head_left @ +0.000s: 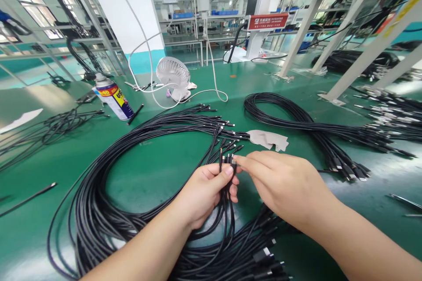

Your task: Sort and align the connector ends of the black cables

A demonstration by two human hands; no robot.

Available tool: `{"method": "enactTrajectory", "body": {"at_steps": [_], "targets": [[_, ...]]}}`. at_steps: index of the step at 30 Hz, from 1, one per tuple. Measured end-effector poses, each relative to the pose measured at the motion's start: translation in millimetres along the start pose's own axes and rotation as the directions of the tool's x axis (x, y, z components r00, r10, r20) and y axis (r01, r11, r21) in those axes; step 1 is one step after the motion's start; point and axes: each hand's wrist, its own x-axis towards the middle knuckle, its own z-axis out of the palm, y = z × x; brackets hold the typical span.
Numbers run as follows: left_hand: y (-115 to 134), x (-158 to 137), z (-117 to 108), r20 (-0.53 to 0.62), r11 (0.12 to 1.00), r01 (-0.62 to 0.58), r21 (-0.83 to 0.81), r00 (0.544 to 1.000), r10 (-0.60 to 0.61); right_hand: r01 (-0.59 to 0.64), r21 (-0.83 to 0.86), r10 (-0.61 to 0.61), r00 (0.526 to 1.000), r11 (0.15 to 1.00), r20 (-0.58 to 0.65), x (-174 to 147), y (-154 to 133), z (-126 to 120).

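Upright in my left hand point(211, 189) is a small bunch of black cables point(224, 199), gripped just below their metal-tipped connectors point(227, 159). The thumb presses across the front of the bunch. My right hand point(286, 180) is closed beside it, its index fingertip at the connector tips. Its thumb and whatever it may pinch are hidden. Under and around my left hand lies a large coil of black cables point(99, 184) on the green table. One set of its ends points to the back right, while another set with connectors point(263, 254) lies below my hands.
A crumpled pale cloth point(268, 139) lies beyond my right hand. Another cable coil point(280, 109) and more cable ends point(392, 114) are at the right. A spray can point(114, 96) and a small white fan point(174, 77) stand behind, near slanted white posts point(352, 48).
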Motion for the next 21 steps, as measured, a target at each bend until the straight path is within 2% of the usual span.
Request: {"method": "enactTrajectory", "body": {"at_steps": [8,14,17,21], "targets": [[0.0,0.5,-0.6,-0.01,1.0,0.007,-0.012,1.0,-0.007,-0.013,-0.033,0.014,1.0,0.999,0.023,-0.4,-1.2,-0.2],[0.5,0.0,0.8,-0.004,0.999,0.019,-0.04,1.0,-0.019,-0.037,0.004,0.036,0.999,0.999,0.035,0.7,-2.2,-0.6],[0.6,0.0,0.9,0.004,0.999,0.021,-0.043,1.0,-0.021,-0.125,0.119,0.118,0.991,0.985,0.068,0.5,-0.9,-0.7],[0.7,-0.1,0.4,-0.002,0.999,0.019,-0.037,1.0,-0.019,-0.312,0.318,0.265,0.947,0.895,0.181,0.1,2.7,1.8]]}}
